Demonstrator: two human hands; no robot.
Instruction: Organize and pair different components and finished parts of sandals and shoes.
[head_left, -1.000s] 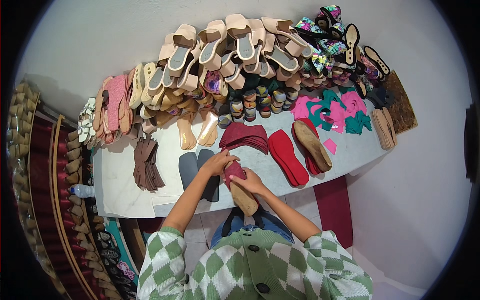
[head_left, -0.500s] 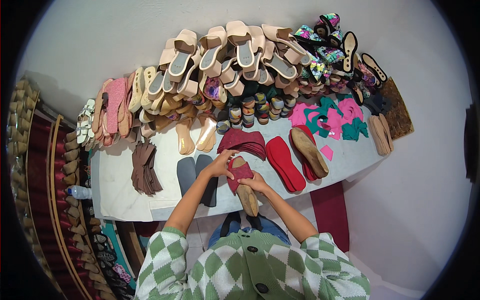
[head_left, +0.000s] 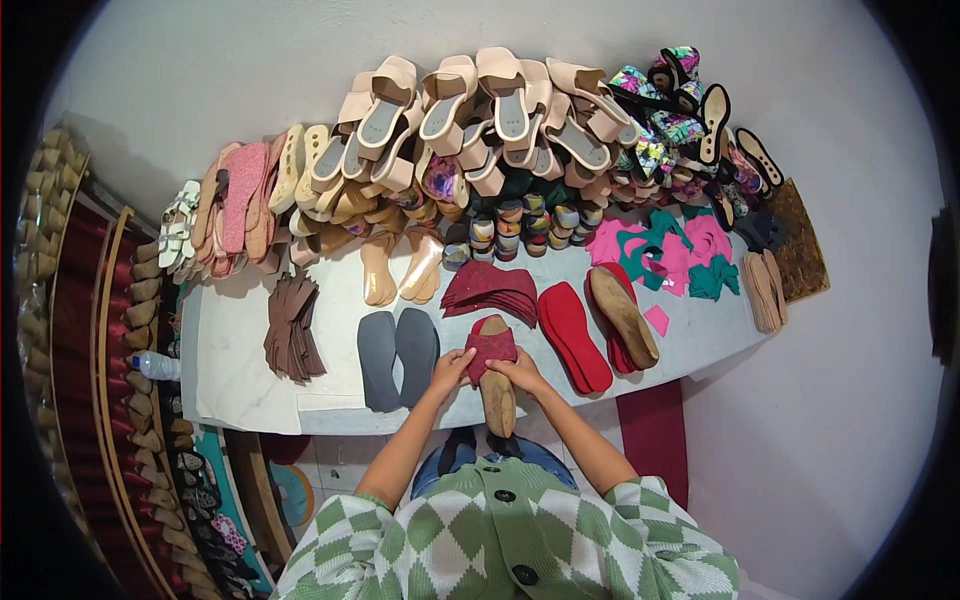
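At the table's front edge, a worn wooden shoe last (head_left: 499, 408) is held with its heel toward me. A dark red shoe upper (head_left: 492, 351) is wrapped across its front part, with the toe bare. My left hand (head_left: 453, 369) grips the upper's left edge, thumb and fingers closed. On the other side my right hand (head_left: 520, 373) is closed round the last and the upper's right edge; its lower fingers are hidden. Just beyond lies a fanned stack of dark red uppers (head_left: 490, 289). Red soles (head_left: 573, 340) lie to the right, grey soles (head_left: 379, 360) to the left.
Another wooden last (head_left: 624, 315) rests on red soles at right. Brown straps (head_left: 292, 330) lie on the left of the white table (head_left: 235, 375). Piled beige heeled sandals (head_left: 450, 100) line the back wall. Pink and green pieces (head_left: 665, 250) lie far right. A plastic bottle (head_left: 157, 365) stands left.
My left hand has come down from the upper's far edge to its left side, where it now grips lower. The right hand still holds the last; the view has shifted slightly.
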